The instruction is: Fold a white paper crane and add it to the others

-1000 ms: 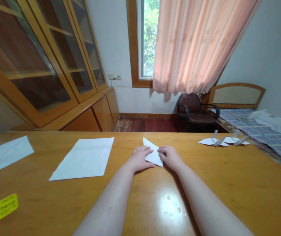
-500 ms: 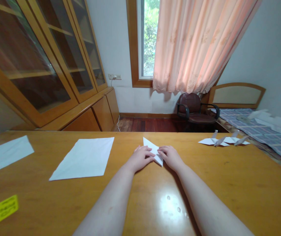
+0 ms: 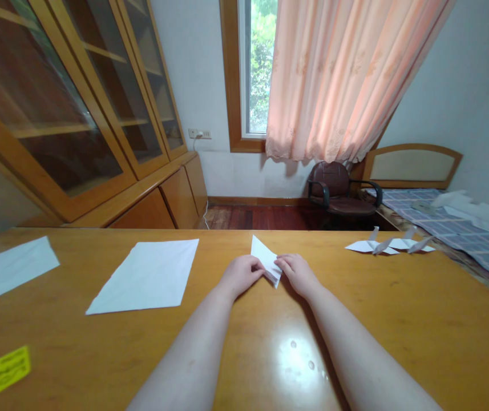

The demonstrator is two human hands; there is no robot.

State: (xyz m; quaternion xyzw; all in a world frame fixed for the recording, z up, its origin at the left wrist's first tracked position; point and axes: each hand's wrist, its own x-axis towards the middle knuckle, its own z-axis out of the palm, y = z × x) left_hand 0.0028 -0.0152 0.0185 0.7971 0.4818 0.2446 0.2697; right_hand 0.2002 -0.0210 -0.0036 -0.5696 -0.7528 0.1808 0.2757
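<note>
A small folded piece of white paper (image 3: pixel 262 252) lies on the wooden table between my hands, one sharp point toward the far edge. My left hand (image 3: pixel 243 274) pinches its near left edge between thumb and fingers, and the paper's lower part is lifted a little there. On the other side, my right hand (image 3: pixel 299 273) grips the paper's right edge with fingers closed together; the thumb is mostly hidden. The layers of the near end look slightly parted.
A flat white sheet (image 3: pixel 145 277) lies to the left, with another white sheet (image 3: pixel 11 271) beyond it. Folded paper figures (image 3: pixel 390 245) stand at the far right of the table (image 3: pixel 398 331). A yellow label (image 3: pixel 0 377) sits at lower left. A chair (image 3: pixel 334 188) stands behind the table.
My left fingers, spread flat over the paper before, have drawn together into a pinch on its edge. The paper has turned slightly and its near end has lifted. My right hand has barely moved.
</note>
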